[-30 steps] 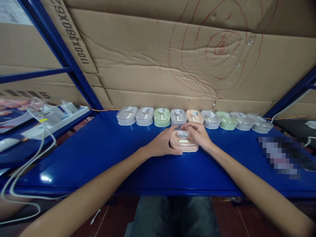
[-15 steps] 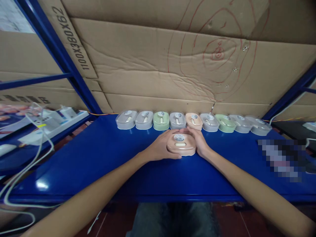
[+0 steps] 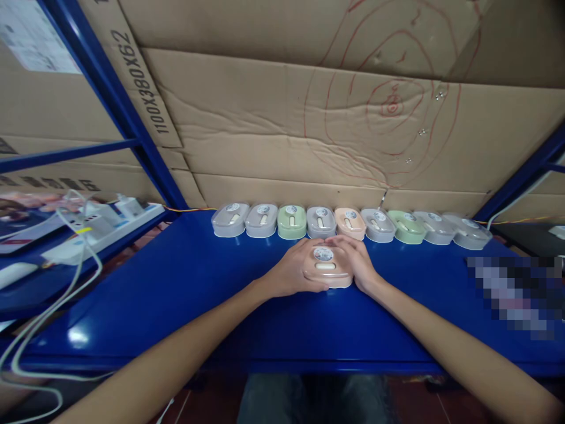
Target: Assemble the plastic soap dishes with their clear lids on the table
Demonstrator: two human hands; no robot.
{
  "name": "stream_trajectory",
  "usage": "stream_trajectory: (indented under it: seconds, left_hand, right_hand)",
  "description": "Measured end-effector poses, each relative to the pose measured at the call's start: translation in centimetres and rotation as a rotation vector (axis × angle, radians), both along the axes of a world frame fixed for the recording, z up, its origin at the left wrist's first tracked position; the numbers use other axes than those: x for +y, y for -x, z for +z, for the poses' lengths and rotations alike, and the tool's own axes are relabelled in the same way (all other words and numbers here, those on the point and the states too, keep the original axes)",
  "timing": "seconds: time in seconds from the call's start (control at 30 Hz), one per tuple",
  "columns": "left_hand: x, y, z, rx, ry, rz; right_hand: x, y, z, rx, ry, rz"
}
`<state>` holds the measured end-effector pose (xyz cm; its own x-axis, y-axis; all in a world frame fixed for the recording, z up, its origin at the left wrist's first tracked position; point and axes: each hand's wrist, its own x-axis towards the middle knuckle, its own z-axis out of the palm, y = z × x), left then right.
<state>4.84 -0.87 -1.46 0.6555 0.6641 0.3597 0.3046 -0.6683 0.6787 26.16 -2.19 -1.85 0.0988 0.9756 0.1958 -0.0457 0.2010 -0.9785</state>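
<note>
A peach-coloured oval box [image 3: 327, 270] with a round white sticker on its lid rests on the blue table [image 3: 185, 282]. My left hand [image 3: 289, 272] grips its left side and my right hand [image 3: 358, 262] grips its right side, fingers curled over the far edge. Just behind it, against the cardboard wall, stands a row of several similar boxes [image 3: 291, 221] in grey, green and peach.
A cardboard wall [image 3: 286, 123] with red scribbles backs the table. Blue shelf posts [image 3: 128, 118] rise at left and right. A white power strip [image 3: 101, 227] with trailing white cables [image 3: 53, 306] lies on the left shelf. A blurred patch sits at right.
Both hands have stayed on the peach box, closing slightly tighter around it. The view has shifted a little; the box rests at the same spot on the table.
</note>
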Motion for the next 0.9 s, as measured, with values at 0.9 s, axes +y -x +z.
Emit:
stream_trajectory:
  seconds: [0.9]
  left_hand:
    - [-0.7, -1.0, 1.0, -0.639, 0.991, 0.149]
  right_hand:
    - [-0.8, 1.0, 0.7, 0.213, 0.074, 0.017]
